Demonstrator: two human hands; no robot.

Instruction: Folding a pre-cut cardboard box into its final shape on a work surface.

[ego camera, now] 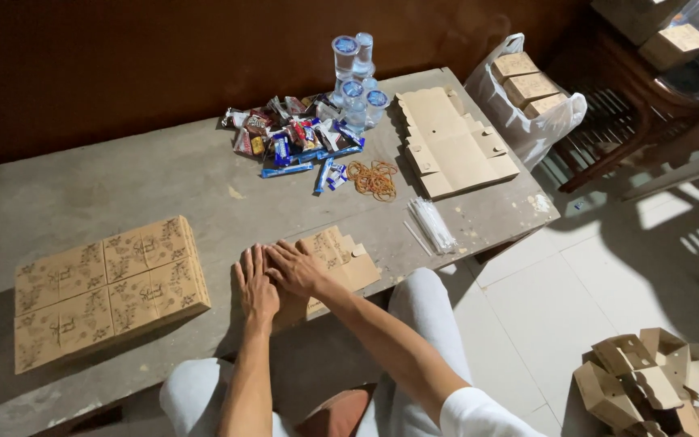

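My left hand (256, 285) and my right hand (296, 269) lie side by side, palms down, pressing on a flat unfolded cardboard box blank (341, 257) at the near edge of a grey table (123, 178). The blank is brown with a printed pattern, and part of it is hidden under my hands. Fingers of both hands are spread and flat, not curled around anything.
Several folded patterned boxes (107, 287) sit in a block at the left. A pile of snack packets (293, 137), water cups (355, 85), rubber bands (374, 178), a stack of flat blanks (455, 142) and wrapped straws (432, 224) lie further back. A bag of boxes (527, 101) stands to the right.
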